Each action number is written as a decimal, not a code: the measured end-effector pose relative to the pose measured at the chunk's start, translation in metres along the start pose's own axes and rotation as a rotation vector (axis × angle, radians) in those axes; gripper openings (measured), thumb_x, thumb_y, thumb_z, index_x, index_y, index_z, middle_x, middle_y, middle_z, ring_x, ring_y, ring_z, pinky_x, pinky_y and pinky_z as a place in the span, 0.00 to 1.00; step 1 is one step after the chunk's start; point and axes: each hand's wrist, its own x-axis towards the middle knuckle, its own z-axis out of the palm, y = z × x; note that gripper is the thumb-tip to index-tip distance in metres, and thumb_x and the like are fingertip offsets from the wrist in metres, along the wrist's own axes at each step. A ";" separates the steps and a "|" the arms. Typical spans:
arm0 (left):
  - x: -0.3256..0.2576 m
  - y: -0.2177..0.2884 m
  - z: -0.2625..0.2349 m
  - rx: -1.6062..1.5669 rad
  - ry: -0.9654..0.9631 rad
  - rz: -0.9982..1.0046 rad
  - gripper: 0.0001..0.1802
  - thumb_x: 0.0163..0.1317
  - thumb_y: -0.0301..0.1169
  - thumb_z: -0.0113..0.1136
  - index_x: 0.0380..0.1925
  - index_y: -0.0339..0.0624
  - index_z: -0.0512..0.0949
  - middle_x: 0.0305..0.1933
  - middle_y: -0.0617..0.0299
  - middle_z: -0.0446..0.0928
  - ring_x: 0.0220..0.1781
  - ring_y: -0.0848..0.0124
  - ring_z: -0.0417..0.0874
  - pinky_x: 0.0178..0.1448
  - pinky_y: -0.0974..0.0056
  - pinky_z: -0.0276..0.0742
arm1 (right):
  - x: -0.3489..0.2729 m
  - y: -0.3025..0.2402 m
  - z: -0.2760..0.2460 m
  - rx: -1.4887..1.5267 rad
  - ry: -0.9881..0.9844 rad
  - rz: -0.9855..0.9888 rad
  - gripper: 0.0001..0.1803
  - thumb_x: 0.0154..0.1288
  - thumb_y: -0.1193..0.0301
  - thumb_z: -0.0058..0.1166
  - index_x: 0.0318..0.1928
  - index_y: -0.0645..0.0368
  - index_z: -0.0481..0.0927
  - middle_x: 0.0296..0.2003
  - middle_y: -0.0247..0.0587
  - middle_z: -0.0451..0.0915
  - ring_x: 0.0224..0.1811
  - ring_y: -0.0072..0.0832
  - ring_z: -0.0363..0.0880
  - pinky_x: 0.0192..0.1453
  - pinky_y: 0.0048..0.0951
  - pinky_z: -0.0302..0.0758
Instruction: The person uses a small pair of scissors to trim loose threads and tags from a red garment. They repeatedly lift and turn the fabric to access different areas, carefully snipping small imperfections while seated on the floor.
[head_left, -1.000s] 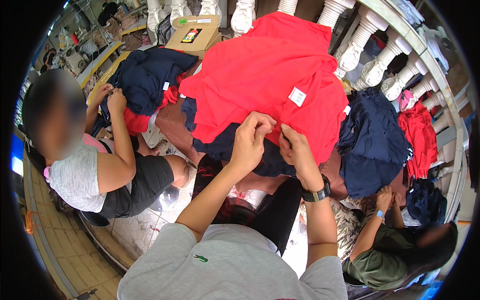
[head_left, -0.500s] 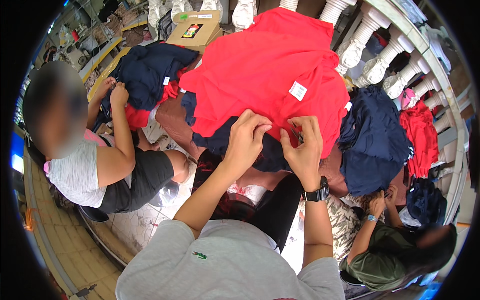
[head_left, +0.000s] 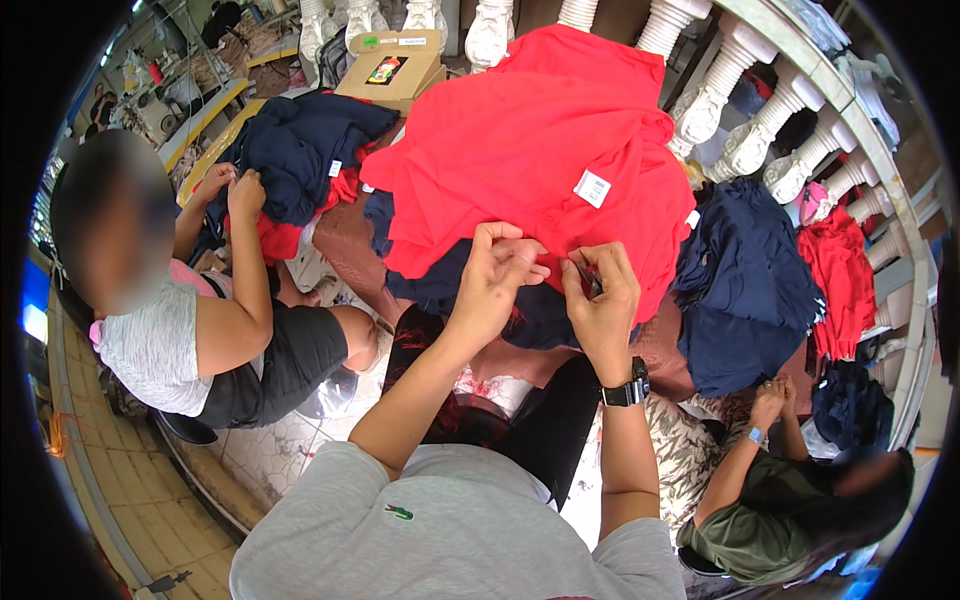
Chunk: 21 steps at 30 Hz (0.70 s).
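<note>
Red garments [head_left: 520, 150] lie heaped in front of me, with a white tag [head_left: 592, 188] on the top one. At the near edge of the heap my left hand [head_left: 497, 280] is closed, its fingertips pinched against the red cloth; exactly what lies between them is partly hidden. Just right of it, my right hand [head_left: 606, 305] is closed around small metal snips [head_left: 594, 285], mostly covered by the fingers. The snips' tip is close to the red cloth's edge. Dark navy cloth [head_left: 430, 287] shows beneath the red heap.
A navy garment pile [head_left: 745, 285] lies right, with a red pile [head_left: 838, 275] beyond it. A cardboard box [head_left: 395, 70] stands behind, near white balusters [head_left: 745, 140]. Co-workers sit left [head_left: 190, 350] and right [head_left: 760, 515], their hands at cloth. Another navy pile [head_left: 290, 145] is far left.
My left hand has turned a little, showing more of its palm. My right hand has shifted slightly down, still with the snips. The red cloth has shifted a little.
</note>
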 end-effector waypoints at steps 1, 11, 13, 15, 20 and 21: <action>-0.001 0.000 0.006 0.047 0.015 0.036 0.11 0.74 0.27 0.58 0.51 0.38 0.71 0.45 0.55 0.80 0.44 0.72 0.83 0.47 0.69 0.79 | 0.000 0.000 0.000 0.011 -0.005 0.008 0.08 0.57 0.83 0.64 0.37 0.65 0.80 0.33 0.43 0.75 0.28 0.33 0.79 0.33 0.31 0.74; 0.008 -0.013 -0.006 0.125 -0.035 0.053 0.03 0.71 0.24 0.62 0.40 0.39 0.77 0.42 0.62 0.81 0.39 0.77 0.83 0.44 0.72 0.77 | -0.005 -0.006 -0.007 0.068 0.021 0.004 0.07 0.59 0.83 0.65 0.37 0.66 0.80 0.32 0.41 0.76 0.28 0.29 0.79 0.33 0.27 0.74; 0.005 -0.010 -0.008 0.079 -0.075 0.053 0.03 0.72 0.25 0.61 0.41 0.38 0.77 0.43 0.62 0.80 0.41 0.76 0.82 0.47 0.72 0.77 | -0.005 -0.004 -0.008 0.075 0.013 0.003 0.07 0.59 0.83 0.65 0.36 0.66 0.80 0.32 0.41 0.76 0.28 0.28 0.80 0.33 0.27 0.74; -0.001 -0.004 -0.006 0.034 -0.075 0.034 0.04 0.72 0.25 0.61 0.41 0.37 0.77 0.42 0.62 0.80 0.42 0.77 0.82 0.49 0.71 0.77 | -0.006 -0.004 -0.008 0.072 0.009 0.010 0.07 0.59 0.83 0.65 0.37 0.66 0.80 0.32 0.41 0.76 0.29 0.29 0.80 0.33 0.28 0.74; -0.002 -0.007 -0.001 -0.003 -0.041 0.144 0.03 0.72 0.25 0.61 0.41 0.38 0.77 0.42 0.63 0.79 0.43 0.77 0.81 0.51 0.71 0.77 | -0.005 -0.007 -0.008 0.118 -0.018 0.086 0.10 0.62 0.77 0.66 0.42 0.64 0.79 0.33 0.41 0.77 0.30 0.31 0.80 0.33 0.29 0.74; 0.000 -0.005 0.000 0.013 -0.052 0.153 0.04 0.71 0.25 0.62 0.41 0.37 0.77 0.41 0.63 0.79 0.43 0.77 0.81 0.51 0.72 0.77 | -0.003 -0.016 -0.012 0.155 -0.019 0.166 0.11 0.63 0.75 0.66 0.43 0.63 0.79 0.34 0.42 0.78 0.30 0.33 0.81 0.33 0.30 0.74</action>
